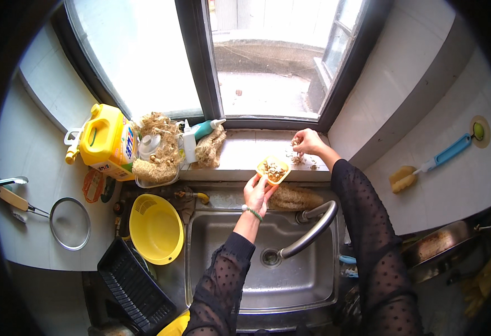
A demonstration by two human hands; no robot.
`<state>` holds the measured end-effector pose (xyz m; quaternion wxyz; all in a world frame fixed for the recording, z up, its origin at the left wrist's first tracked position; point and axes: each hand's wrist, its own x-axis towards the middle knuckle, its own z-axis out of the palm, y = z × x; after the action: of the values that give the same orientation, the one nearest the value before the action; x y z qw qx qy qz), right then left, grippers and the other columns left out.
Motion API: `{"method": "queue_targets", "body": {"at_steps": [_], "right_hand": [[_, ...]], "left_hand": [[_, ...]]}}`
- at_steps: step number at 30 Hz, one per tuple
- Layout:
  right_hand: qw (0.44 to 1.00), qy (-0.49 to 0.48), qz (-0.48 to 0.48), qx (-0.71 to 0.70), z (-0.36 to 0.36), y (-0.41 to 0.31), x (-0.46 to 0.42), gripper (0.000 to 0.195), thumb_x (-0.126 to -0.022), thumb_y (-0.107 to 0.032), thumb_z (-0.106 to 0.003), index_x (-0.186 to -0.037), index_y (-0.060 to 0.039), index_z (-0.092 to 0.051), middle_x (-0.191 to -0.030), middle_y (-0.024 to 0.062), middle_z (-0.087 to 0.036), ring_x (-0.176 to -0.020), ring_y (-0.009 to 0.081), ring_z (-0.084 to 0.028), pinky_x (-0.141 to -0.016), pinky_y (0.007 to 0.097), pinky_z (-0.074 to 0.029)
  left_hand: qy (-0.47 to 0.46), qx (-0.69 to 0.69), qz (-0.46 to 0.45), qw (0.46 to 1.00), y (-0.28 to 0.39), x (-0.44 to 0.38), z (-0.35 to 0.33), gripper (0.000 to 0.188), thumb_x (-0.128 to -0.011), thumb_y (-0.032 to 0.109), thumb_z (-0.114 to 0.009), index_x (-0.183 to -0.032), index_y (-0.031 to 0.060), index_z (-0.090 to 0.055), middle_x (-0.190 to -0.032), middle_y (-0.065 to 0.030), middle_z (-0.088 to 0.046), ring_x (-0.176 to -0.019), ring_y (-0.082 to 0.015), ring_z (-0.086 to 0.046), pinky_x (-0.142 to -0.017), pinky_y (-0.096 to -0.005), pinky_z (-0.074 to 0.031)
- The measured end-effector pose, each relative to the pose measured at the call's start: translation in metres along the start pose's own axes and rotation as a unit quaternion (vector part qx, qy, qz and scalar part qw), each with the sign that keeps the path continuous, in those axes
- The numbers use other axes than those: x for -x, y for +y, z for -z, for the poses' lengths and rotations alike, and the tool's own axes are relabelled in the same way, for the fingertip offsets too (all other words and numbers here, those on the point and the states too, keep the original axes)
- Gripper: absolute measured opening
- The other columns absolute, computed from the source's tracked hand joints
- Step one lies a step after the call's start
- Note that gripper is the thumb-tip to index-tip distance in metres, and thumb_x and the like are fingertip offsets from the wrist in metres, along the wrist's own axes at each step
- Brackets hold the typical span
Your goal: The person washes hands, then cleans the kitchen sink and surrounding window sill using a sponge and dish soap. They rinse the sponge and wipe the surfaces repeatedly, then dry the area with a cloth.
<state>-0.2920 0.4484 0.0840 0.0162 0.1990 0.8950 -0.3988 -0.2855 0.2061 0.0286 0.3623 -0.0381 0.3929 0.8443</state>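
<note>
In my left hand [257, 195] is a small yellow-rimmed dish [274, 170] holding many small brown and pale pieces, perhaps seeds or shells. The dish is held near the front edge of the tiled windowsill [245, 147]. To its right, my right hand [308, 143] is over the sill with its fingertips pinched together on similar small pieces. More of these pieces [298, 160] lie in a little pile just under the fingers, and a smaller cluster [313, 166] lies farther right. A dried loofah [296, 198] lies behind the sink, below the sill.
Below my arms is a steel sink [262, 290] with a curved faucet [310, 239]. Left of it stand a yellow basin [157, 229] and a black dish rack [136, 285]. A yellow jug [106, 140], loofah fibre [157, 170] and bottles [189, 145] crowd the sill's left side. A sponge brush [443, 157] hangs at right.
</note>
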Motion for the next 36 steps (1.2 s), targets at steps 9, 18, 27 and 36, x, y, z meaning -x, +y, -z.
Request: {"method": "queue_targets", "body": {"at_steps": [9, 18, 27, 36], "right_hand": [[0.957, -0.153, 0.175, 0.176, -0.013, -0.083, 0.02, 0.034, -0.059, -0.024, -0.074, -0.083, -0.001, -0.066, -0.077, 0.0108, -0.065, -0.071, 0.02, -0.063, -0.066, 0.03, -0.05], [0.957, -0.086, 0.18, 0.21, -0.032, -0.087, 0.031, 0.018, -0.068, -0.005, -0.061, -0.085, -0.0049, -0.067, -0.08, 0.0162, -0.064, -0.074, 0.0273, -0.064, -0.069, 0.033, -0.05], [0.955, -0.056, 0.195, 0.218, -0.016, -0.097, 0.035, 0.015, -0.073, -0.007, -0.059, -0.085, -0.0009, -0.066, -0.075, 0.0154, -0.065, -0.068, 0.0252, -0.064, -0.066, 0.0318, -0.051], [0.977, -0.133, 0.166, 0.03, -0.013, -0.08, 0.035, 0.024, -0.068, -0.006, -0.062, -0.092, -0.0034, -0.067, -0.075, 0.0071, -0.064, -0.061, 0.0152, -0.06, -0.059, 0.027, -0.049]], "left_hand": [[0.009, -0.009, -0.002, 1.0, 0.004, -0.011, -0.008, 0.036, -0.087, 0.013, -0.053, -0.118, -0.0008, -0.041, -0.106, -0.0131, -0.053, -0.094, -0.0254, -0.057, -0.081, -0.0344, -0.051], [-0.003, 0.012, -0.009, 1.0, 0.009, -0.004, -0.005, 0.036, -0.087, 0.014, -0.054, -0.118, 0.0006, -0.042, -0.107, -0.0125, -0.054, -0.094, -0.024, -0.057, -0.081, -0.0336, -0.051], [-0.02, 0.018, -0.009, 1.0, 0.007, -0.004, -0.003, 0.037, -0.087, 0.014, -0.053, -0.119, -0.0005, -0.041, -0.106, -0.0137, -0.055, -0.095, -0.0246, -0.057, -0.083, -0.0348, -0.05], [-0.04, 0.038, 0.002, 0.998, 0.003, -0.001, -0.009, 0.038, -0.087, 0.013, -0.052, -0.12, -0.0019, -0.039, -0.108, -0.0151, -0.054, -0.097, -0.0248, -0.057, -0.085, -0.0348, -0.05]]}}
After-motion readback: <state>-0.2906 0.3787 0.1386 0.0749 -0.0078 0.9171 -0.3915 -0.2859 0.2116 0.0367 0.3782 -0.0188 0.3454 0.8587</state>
